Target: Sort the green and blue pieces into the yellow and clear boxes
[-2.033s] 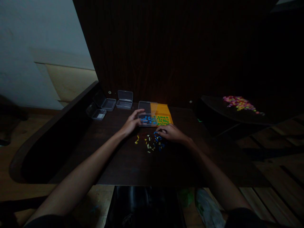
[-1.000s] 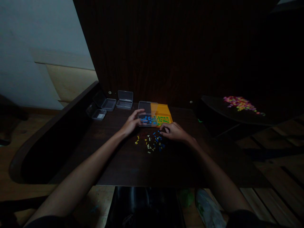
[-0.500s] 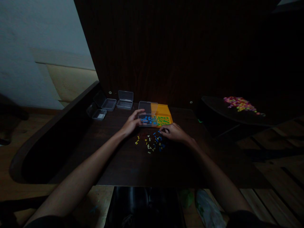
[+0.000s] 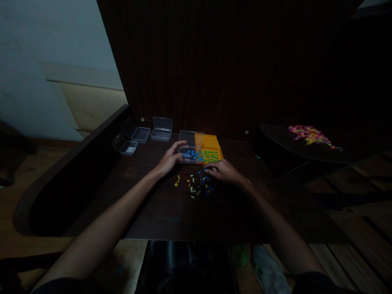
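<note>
A clear plastic box (image 4: 191, 161) with its lid raised stands on the dark table and holds several small blue building bricks (image 4: 193, 154). My left hand (image 4: 170, 158) grips its left side, thumb and fingers around the edge. Right beside it is an open orange box (image 4: 221, 156) with green bricks (image 4: 211, 155) inside. Just in front of the boxes my right hand (image 4: 225, 170) is closed in a pinch on a small blue brick (image 4: 205, 169). Below it lies a loose scatter of blue, yellow and cream bricks (image 4: 196, 190).
Several open clear boxes (image 4: 161, 134) stand at the back left of the table (image 4: 171, 220). A heap of pink and yellow pieces (image 4: 310, 134) lies on a dark surface to the right. A dark upright panel (image 4: 196, 73) closes off the back.
Almost nothing differs. My right hand keeps its pinch by the front of the boxes, and my left hand stays on the clear box. The view has shifted very slightly.
</note>
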### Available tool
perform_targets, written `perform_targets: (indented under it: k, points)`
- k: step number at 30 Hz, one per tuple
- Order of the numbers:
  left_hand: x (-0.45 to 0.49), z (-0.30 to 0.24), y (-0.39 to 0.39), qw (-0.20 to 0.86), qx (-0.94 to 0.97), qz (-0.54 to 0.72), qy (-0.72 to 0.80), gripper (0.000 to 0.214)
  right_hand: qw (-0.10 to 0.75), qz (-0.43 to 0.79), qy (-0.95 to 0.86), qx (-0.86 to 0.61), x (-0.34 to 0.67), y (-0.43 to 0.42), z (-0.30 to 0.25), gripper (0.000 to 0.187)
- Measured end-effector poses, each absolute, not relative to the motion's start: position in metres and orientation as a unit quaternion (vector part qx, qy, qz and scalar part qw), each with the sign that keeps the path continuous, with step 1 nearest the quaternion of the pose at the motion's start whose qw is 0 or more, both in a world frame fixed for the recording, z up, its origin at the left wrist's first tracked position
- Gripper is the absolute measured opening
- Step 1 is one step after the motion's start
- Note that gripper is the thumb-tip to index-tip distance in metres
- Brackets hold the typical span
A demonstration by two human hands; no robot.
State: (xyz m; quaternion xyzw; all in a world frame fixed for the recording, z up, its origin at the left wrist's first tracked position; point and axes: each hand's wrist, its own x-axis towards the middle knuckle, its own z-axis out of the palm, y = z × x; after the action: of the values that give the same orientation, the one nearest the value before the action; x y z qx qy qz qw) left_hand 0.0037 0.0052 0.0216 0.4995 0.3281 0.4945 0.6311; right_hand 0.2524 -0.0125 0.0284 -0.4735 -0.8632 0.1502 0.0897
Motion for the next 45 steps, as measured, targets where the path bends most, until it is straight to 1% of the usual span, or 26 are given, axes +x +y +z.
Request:
perform_targets:
  k: [9,11,15,18,20,23,26,31,34,39,45]
  points:
    - [0.005,0.023,0.004,0.634,0.489,0.499,0.331,0.062,0.123,0.16,-0.875,-0.439,0.253,-0.014,0.03,0.021]
    - [0.005,0.024,0.004,0.634,0.49,0.499,0.33,0.061,0.153,0.181,-0.863,-0.447,0.256,-0.015,0.038,0.024]
    - [0.006,0.024,0.003,0.63,0.505,0.491,0.328,0.06,0.255,0.208,-0.82,-0.469,0.259,-0.016,0.059,0.037]
    - [0.006,0.023,0.001,0.627,0.519,0.481,0.326,0.06,0.28,0.199,-0.824,-0.451,0.248,-0.012,0.073,0.037]
    - [0.007,0.023,-0.001,0.624,0.533,0.475,0.319,0.06,0.258,0.171,-0.847,-0.431,0.234,-0.008,0.079,0.032]
    - [0.007,0.021,-0.002,0.62,0.55,0.47,0.305,0.06,0.191,0.112,-0.884,-0.413,0.212,-0.001,0.083,0.025]
    - [0.007,0.02,-0.001,0.619,0.558,0.463,0.301,0.06,0.139,0.065,-0.895,-0.419,0.196,0.004,0.084,0.025]
    - [0.007,0.021,-0.002,0.603,0.573,0.456,0.317,0.063,0.081,0.017,-0.895,-0.438,0.185,0.006,0.084,0.027]
    - [0.008,0.024,-0.003,0.608,0.572,0.452,0.314,0.064,0.069,0.017,-0.895,-0.441,0.183,0.006,0.084,0.026]
    - [0.008,0.026,-0.004,0.611,0.572,0.449,0.311,0.062,0.078,0.058,-0.9,-0.424,0.182,0.007,0.083,0.021]
    - [0.007,0.025,-0.002,0.626,0.553,0.465,0.295,0.059,0.094,0.061,-0.898,-0.425,0.184,0.009,0.081,0.024]
